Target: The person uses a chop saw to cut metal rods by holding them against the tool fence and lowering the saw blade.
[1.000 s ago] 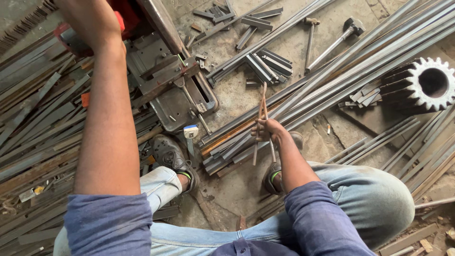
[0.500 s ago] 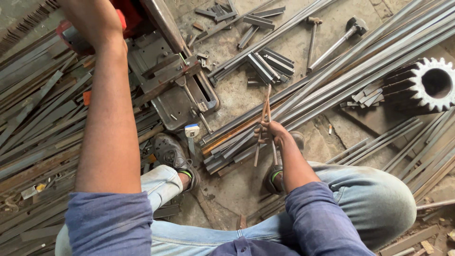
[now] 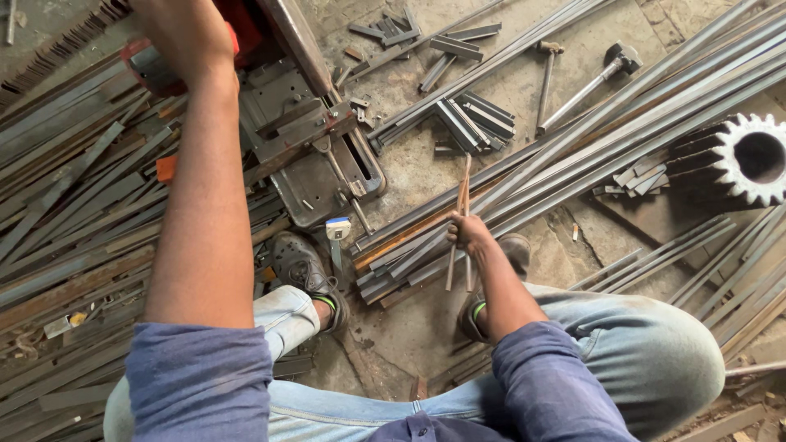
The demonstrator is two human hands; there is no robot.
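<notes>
My left hand [image 3: 184, 33] reaches up and grips the top of a red chop saw [image 3: 246, 24] whose grey metal base [image 3: 315, 155] sits on the floor. My right hand [image 3: 468, 233] is closed on two thin rusty metal strips [image 3: 461, 209], held nearly upright above a bundle of long steel bars [image 3: 573, 155]. A small white-and-blue object [image 3: 337, 227] lies beside the saw base, near my left shoe [image 3: 303, 266].
Piles of flat steel strips [image 3: 74, 213] cover the floor at left. Short cut pieces [image 3: 471, 119] and two hammers [image 3: 585, 82] lie at the top centre. A large toothed gear [image 3: 749, 160] rests at right. More bars [image 3: 720, 270] lie beyond my right knee.
My right hand with the strips has shifted slightly left and down. My left arm stays on the saw.
</notes>
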